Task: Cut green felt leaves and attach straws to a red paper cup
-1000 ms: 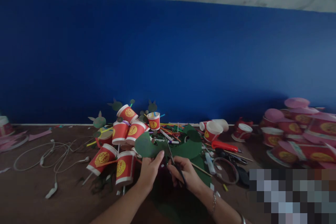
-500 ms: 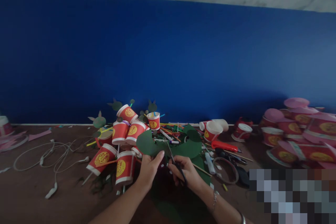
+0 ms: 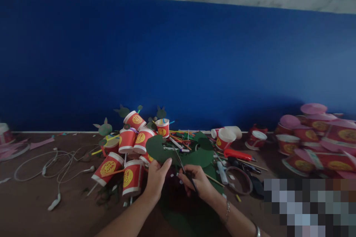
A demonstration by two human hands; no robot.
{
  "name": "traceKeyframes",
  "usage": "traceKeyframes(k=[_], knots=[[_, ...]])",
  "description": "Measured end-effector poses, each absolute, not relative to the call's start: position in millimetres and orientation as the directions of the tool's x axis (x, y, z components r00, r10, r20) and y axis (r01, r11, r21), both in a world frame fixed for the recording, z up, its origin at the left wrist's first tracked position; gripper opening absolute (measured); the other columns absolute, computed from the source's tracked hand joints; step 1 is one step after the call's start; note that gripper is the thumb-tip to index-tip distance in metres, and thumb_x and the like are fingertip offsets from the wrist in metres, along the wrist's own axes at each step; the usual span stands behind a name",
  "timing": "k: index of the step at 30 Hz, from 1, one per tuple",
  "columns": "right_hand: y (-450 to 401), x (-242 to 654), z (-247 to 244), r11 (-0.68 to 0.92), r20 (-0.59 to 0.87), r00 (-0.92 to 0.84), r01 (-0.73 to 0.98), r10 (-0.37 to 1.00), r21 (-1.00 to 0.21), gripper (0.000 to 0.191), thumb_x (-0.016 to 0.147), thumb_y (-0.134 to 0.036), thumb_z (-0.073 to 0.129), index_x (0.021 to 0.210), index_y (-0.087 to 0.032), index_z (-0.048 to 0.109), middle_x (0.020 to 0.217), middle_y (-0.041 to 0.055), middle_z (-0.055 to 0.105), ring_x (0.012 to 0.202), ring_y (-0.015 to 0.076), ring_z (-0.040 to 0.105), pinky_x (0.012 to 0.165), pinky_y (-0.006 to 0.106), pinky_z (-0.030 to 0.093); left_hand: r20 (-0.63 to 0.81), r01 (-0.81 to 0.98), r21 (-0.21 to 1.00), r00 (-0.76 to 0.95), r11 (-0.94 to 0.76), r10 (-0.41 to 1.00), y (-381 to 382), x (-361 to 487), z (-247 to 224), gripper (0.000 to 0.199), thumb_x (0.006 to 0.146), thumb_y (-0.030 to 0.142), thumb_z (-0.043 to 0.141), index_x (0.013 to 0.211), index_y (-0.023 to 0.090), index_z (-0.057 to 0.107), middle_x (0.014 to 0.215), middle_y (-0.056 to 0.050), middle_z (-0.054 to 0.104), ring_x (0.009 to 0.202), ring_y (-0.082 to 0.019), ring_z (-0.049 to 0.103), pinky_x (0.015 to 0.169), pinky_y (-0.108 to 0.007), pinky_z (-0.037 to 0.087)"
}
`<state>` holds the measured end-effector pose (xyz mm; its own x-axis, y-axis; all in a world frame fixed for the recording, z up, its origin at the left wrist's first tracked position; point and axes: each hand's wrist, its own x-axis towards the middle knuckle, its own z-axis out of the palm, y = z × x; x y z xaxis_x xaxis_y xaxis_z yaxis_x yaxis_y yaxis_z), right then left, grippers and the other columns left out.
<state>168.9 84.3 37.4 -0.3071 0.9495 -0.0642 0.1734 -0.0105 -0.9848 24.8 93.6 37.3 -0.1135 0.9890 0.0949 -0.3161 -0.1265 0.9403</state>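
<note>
A curved piece of dark green paper (image 3: 204, 152) spans the middle, in front of a pile of coloured straws. My left hand (image 3: 158, 177) pinches its lower left part between thumb and fingers. In my right hand (image 3: 194, 181) are the dark-handled scissors (image 3: 180, 163), their blades pointing up and left at the paper between my hands. How far the blades are apart is too small to tell. More green paper lies beneath my wrists.
Red and white paper cups (image 3: 132, 177) are piled left of my hands. A red utility knife (image 3: 237, 154), a tape ring and a glue stick lie to the right. White earphones (image 3: 55, 200) lie far left; pink-topped cups (image 3: 287, 143) stand far right.
My left hand has shifted slightly left and up, and the green paper's left end has tilted a little. My right hand has hardly moved.
</note>
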Motion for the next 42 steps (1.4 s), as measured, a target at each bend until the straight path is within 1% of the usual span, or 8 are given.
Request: traceKeyframes(k=[9,15,20,25,29,32,37,42], knots=[[86,168,34,-0.026,-0.074,-0.284,0.170,0.956,-0.985,0.035,0.064,-0.048,0.066,0.062,-0.016,0.052,0.038,-0.0077,0.045,0.029,0.0053,0.040,0.029,0.015,0.030,0.102,-0.229,0.961,-0.231,-0.156,0.968,98,21,29,0.021,0.073,0.035,0.061,0.081,0.016,0.059,0.071,-0.001,0.065,0.065,-0.017,0.059,0.064,-0.027,0.046],[88,170,36,0.074,0.074,-0.087,-0.003,0.993,-0.997,0.040,0.068,-0.051,0.063,0.084,-0.015,0.056,0.043,-0.0062,0.051,0.037,0.0084,0.049,0.033,0.017,0.035,0.126,-0.180,0.976,-0.002,-0.125,0.992,93,25,31,0.021,0.075,0.034,0.058,0.088,0.017,0.058,0.063,0.002,0.059,0.054,-0.013,0.052,0.052,-0.022,0.041],[89,171,35,0.033,0.033,-0.118,0.002,0.993,-0.999,0.035,0.066,-0.048,0.066,0.067,-0.016,0.052,0.038,-0.0068,0.048,0.031,0.0069,0.044,0.031,0.017,0.032,0.126,-0.127,0.986,0.110,-0.112,0.986,90,28,31,0.018,0.075,0.034,0.058,0.077,0.016,0.057,0.058,0.004,0.052,0.049,-0.010,0.045,0.047,-0.020,0.037],[89,169,32,-0.007,-0.005,-0.127,-0.021,0.992,-1.000,0.032,0.066,-0.044,0.067,0.069,-0.016,0.051,0.040,-0.0068,0.049,0.032,0.0067,0.045,0.031,0.015,0.029,0.132,-0.152,0.982,0.139,-0.110,0.982,90,29,35,0.016,0.074,0.032,0.060,0.077,0.016,0.059,0.060,0.004,0.053,0.052,-0.010,0.045,0.049,-0.020,0.037],[87,168,32,0.056,0.059,-0.054,-0.065,0.997,-0.996,0.033,0.068,-0.045,0.066,0.067,-0.016,0.050,0.039,-0.0070,0.048,0.033,0.0068,0.044,0.035,0.017,0.032,0.054,-0.216,0.976,0.168,-0.016,0.984,89,32,37,0.026,0.066,0.030,0.068,0.086,0.015,0.059,0.069,0.000,0.061,0.057,-0.011,0.050,0.053,-0.022,0.038],[86,168,34,0.097,0.098,-0.015,-0.077,0.995,-0.992,0.033,0.070,-0.048,0.063,0.068,-0.017,0.050,0.040,-0.0061,0.049,0.035,0.0077,0.045,0.037,0.018,0.034,0.027,-0.221,0.975,0.188,0.015,0.982,87,33,37,0.020,0.067,0.031,0.067,0.073,0.014,0.059,0.061,0.001,0.058,0.055,-0.011,0.048,0.053,-0.022,0.037],[84,167,33,0.109,0.109,-0.105,-0.011,0.988,-0.994,0.032,0.070,-0.047,0.062,0.068,-0.017,0.051,0.044,-0.0053,0.050,0.038,0.0088,0.048,0.042,0.020,0.039,0.052,-0.233,0.971,-0.026,-0.057,0.998,89,31,34,0.023,0.071,0.035,0.063,0.063,0.016,0.054,0.053,0.004,0.051,0.051,-0.010,0.046,0.051,-0.021,0.035],[79,164,29,0.084,0.041,-0.335,0.114,0.941,-0.990,0.021,0.071,-0.036,0.060,0.073,-0.016,0.055,0.050,-0.0052,0.051,0.043,0.0082,0.049,0.044,0.019,0.039,0.078,-0.257,0.956,-0.231,-0.138,0.970,96,24,35,0.022,0.073,0.038,0.060,0.070,0.017,0.054,0.069,0.000,0.060,0.068,-0.015,0.055,0.065,-0.024,0.041]])
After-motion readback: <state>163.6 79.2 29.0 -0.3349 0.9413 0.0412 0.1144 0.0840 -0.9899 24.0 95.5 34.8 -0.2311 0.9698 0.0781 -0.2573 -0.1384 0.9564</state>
